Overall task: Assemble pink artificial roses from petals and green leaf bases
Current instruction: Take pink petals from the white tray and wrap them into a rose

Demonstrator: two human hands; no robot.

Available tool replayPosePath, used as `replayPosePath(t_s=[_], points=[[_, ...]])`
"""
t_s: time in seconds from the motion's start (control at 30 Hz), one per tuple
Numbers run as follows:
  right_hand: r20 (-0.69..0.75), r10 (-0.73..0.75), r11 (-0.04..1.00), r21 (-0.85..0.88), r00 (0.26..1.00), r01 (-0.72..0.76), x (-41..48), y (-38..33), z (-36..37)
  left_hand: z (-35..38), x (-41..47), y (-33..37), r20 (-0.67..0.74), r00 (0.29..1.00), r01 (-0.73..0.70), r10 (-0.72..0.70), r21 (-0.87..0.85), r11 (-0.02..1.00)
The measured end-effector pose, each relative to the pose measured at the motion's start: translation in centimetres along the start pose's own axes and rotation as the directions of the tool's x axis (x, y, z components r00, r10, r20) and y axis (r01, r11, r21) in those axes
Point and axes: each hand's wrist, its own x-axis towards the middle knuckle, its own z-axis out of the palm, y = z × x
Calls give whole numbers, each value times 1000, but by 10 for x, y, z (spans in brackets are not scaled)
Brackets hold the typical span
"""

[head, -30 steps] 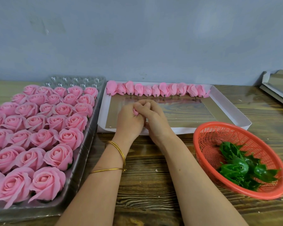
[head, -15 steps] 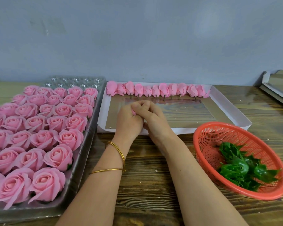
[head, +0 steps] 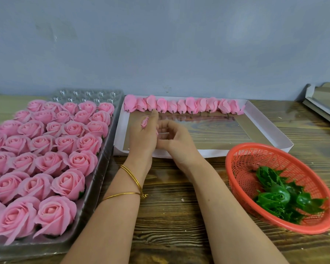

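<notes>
Soft, even, fairly bright light casts only faint shadows on the brown wooden table (head: 170, 216). Small glints show on the clear plastic blister tray (head: 88, 93). The frame's edges bow slightly.

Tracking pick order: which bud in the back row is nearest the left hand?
The third bud from the row's left end: the left hand has a raised finger pointing right below it.

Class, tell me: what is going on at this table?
A person is assembling pink roses. The left hand pinches a small pink bud; the right hand curls beside it, its contents unclear. Finished roses fill the left tray, a row of petal buds lines the white box, and green leaf bases lie in the red basket.
</notes>
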Motion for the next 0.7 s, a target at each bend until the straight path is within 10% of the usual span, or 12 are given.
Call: replayPosePath(t_s=[0.7], points=[[186, -45, 994, 104, 982, 26, -7, -7, -2, -6, 2, 3, 104, 994, -20, 23, -34, 999]])
